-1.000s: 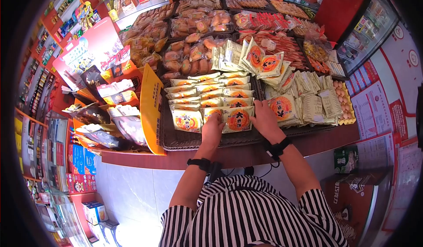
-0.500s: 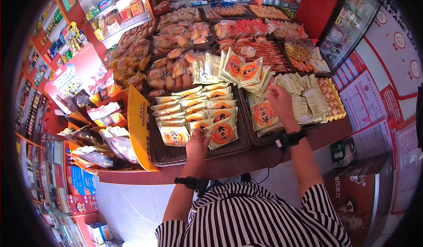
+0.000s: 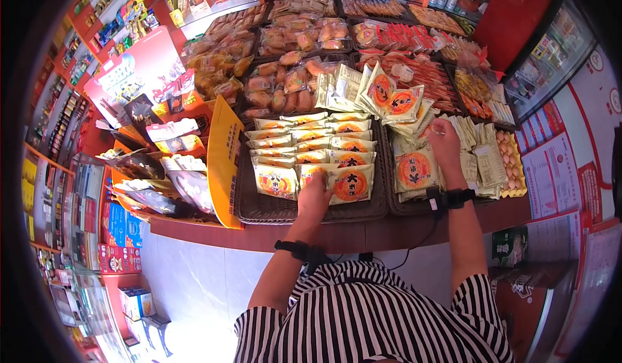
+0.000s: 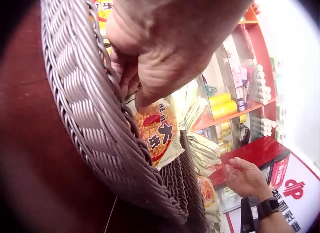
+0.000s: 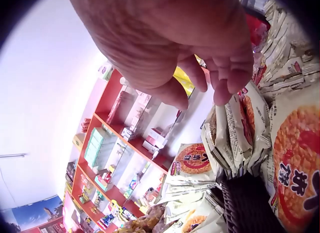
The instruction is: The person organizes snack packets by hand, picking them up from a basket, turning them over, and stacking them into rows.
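Upright rows of rice cracker packets (image 3: 350, 183) stand in the left wicker basket (image 3: 275, 213). My left hand (image 3: 314, 200) is at the front row, its thumb and curled fingers pinching the edge of a packet (image 4: 159, 135) in the left wrist view. My right hand (image 3: 446, 144) hovers over the right-hand basket (image 3: 403, 206), near more rice cracker packets (image 3: 416, 170). In the right wrist view its fingers and thumb are relaxed and apart, with nothing between them, above a leaning bunch of packets (image 5: 240, 128).
Loose rice cracker packets (image 3: 395, 101) pile up behind the two baskets. Eggs (image 3: 510, 159) in a yellow tray stand at the right. A yellow-edged display box (image 3: 223, 162) adjoins the left basket. Trays of bagged bread (image 3: 288, 91) lie farther back.
My right hand has left the right end of the left basket's front row and moved right, over the other basket. My left hand has stayed at the front row.
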Demonstrator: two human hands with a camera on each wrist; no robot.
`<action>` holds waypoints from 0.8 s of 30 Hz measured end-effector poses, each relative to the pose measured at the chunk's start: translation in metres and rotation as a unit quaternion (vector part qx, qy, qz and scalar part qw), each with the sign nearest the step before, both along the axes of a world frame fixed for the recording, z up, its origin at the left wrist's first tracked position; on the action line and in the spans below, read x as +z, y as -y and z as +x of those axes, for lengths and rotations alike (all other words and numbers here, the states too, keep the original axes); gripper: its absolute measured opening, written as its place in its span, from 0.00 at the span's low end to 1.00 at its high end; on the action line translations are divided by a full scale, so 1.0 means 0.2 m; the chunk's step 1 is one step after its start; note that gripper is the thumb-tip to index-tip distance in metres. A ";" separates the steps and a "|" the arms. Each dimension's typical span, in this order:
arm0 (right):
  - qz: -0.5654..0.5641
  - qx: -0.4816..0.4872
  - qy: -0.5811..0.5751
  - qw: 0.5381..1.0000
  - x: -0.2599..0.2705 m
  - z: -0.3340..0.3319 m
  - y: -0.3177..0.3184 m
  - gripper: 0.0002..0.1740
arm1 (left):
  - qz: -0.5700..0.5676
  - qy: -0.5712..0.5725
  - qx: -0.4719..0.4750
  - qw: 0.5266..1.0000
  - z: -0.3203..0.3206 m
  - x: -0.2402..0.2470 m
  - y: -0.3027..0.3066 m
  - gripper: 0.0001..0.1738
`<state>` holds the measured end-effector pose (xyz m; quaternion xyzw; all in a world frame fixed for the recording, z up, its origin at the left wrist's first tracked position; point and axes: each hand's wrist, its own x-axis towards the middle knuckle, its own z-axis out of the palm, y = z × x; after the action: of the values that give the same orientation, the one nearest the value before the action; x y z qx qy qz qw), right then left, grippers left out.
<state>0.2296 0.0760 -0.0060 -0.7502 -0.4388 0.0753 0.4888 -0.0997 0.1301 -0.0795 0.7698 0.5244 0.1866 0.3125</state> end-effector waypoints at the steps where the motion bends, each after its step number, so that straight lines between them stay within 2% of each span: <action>1: -0.003 0.002 -0.002 1.000 -0.01 0.00 -0.01 0.21 | 0.031 0.025 0.007 0.999 0.02 0.01 0.00 0.22; 2: -0.007 0.003 -0.004 1.000 -0.01 0.01 -0.01 0.21 | 0.062 0.049 0.014 0.997 0.03 0.02 -0.01 0.22; 6: -0.004 -0.035 0.001 0.999 0.04 -0.05 -0.03 0.23 | 0.073 0.065 0.032 0.995 0.04 -0.03 -0.01 0.25; 10: -0.034 -0.070 0.027 0.997 0.02 0.01 -0.07 0.29 | 0.079 0.092 0.010 0.993 0.01 -0.04 0.02 0.26; 11: -0.050 -0.086 0.040 0.994 0.02 0.03 -0.09 0.32 | -0.105 0.299 0.076 0.946 0.02 -0.03 0.01 0.26; 12: -0.049 -0.087 0.042 0.994 0.04 0.03 -0.10 0.32 | -0.280 0.479 0.136 0.821 0.02 -0.02 0.01 0.26; 13: -0.073 -0.088 0.018 0.993 0.07 0.03 -0.12 0.34 | -0.297 0.494 0.158 0.802 0.02 0.00 0.01 0.26; 14: -0.097 -0.088 -0.005 0.991 0.08 0.03 -0.13 0.37 | -0.296 0.495 0.157 0.801 0.01 0.02 0.00 0.26; 15: -0.096 -0.087 -0.004 0.992 0.08 0.04 -0.16 0.37 | -0.262 0.314 0.078 0.909 -0.01 0.08 0.01 0.25; 16: -0.116 -0.091 -0.002 0.989 0.07 0.05 -0.18 0.39 | -0.215 0.115 -0.004 0.970 -0.02 0.11 0.00 0.30; 17: -0.136 -0.096 0.000 0.986 0.07 0.06 -0.20 0.41 | -0.214 0.117 -0.005 0.970 -0.01 0.09 0.01 0.30; 19: -0.160 -0.094 0.005 0.983 0.10 0.06 -0.23 0.43 | -0.214 0.276 0.044 0.936 0.00 0.00 0.02 0.29; 21: -0.185 -0.091 0.008 0.979 0.10 0.05 -0.27 0.45 | -0.198 0.279 0.047 0.938 -0.01 -0.08 0.01 0.30; 23: -0.139 -0.096 0.037 0.985 0.05 0.08 -0.29 0.48 | -0.182 0.279 0.049 0.942 -0.02 -0.11 0.02 0.32; 24: -0.155 -0.119 0.038 0.980 0.12 0.01 -0.28 0.49 | -0.182 0.276 0.046 0.943 -0.02 -0.11 0.03 0.33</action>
<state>0.2324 0.1329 0.0174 -0.8662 -0.3477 0.0552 0.3545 -0.1041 0.1248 -0.1010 0.5935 0.4772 0.3070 0.5708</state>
